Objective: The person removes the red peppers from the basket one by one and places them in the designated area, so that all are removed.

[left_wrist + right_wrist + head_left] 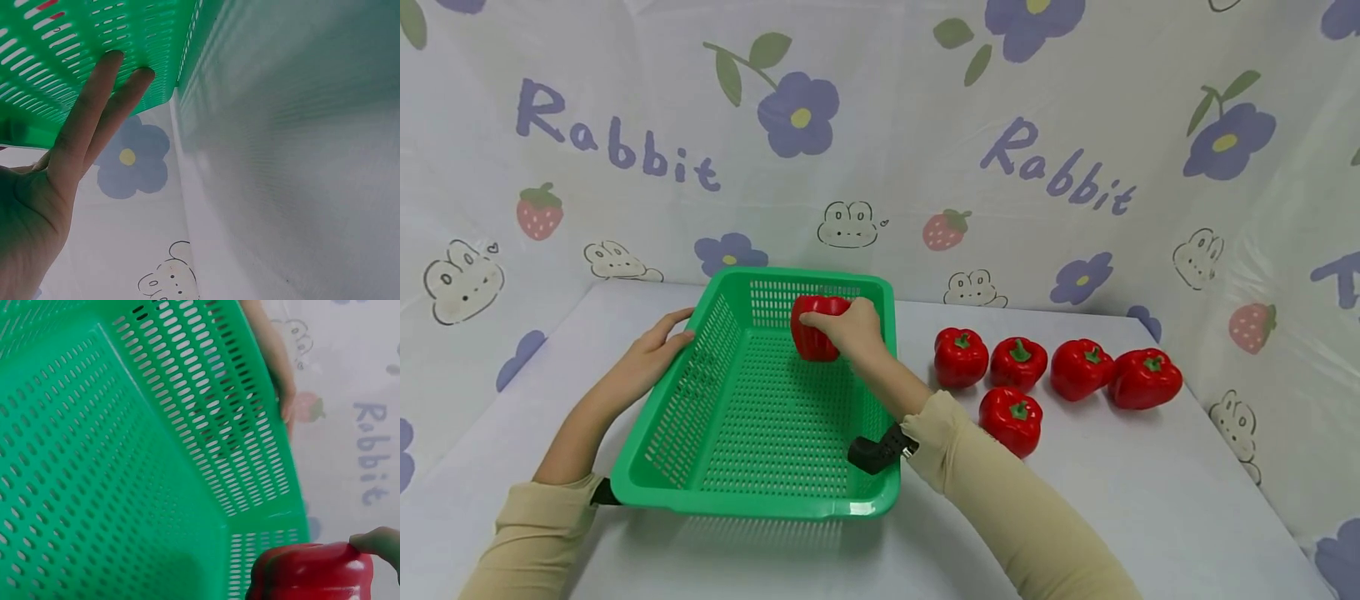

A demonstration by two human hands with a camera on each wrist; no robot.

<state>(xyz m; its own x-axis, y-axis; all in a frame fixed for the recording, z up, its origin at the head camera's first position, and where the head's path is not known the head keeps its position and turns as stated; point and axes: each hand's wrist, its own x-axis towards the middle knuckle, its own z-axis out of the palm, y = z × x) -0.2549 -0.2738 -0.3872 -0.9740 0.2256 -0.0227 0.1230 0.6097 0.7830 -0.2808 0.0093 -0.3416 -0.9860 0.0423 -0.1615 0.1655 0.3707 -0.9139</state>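
Observation:
My right hand point(855, 327) holds a glossy red bell pepper point(817, 343) inside the far right part of a green plastic basket point(752, 503). The same bell pepper point(315, 575) shows low in the right wrist view, with the thumb on its edge. At the basket's left side, my left hand point(647, 358) holds the rim. In the left wrist view, two extended fingers of the left hand point(75, 144) lie against the slotted outer wall of the basket point(156, 37). The basket floor shows through beneath the held pepper.
Several red bell peppers with green stems stand on the white table point(1120, 517) right of the basket; the nearest pepper point(1011, 421) is partly behind the right sleeve. A printed white curtain point(895, 100) hangs behind the table.

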